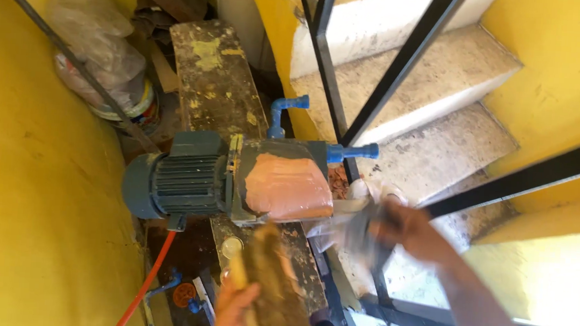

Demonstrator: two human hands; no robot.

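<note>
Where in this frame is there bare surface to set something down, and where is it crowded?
Bare: the plank beyond the motor, and the steps right of the railing. Crowded: around the pump, where the right hand holds plastic and the left hand holds a brush.

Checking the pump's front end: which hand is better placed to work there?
Probably the right hand: it is already at the pump's front end, though blurred. The left hand is lower, holding a dirty board.

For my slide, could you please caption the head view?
Left hand holds a wooden block, blurred right hand beside a motor pump.
</note>
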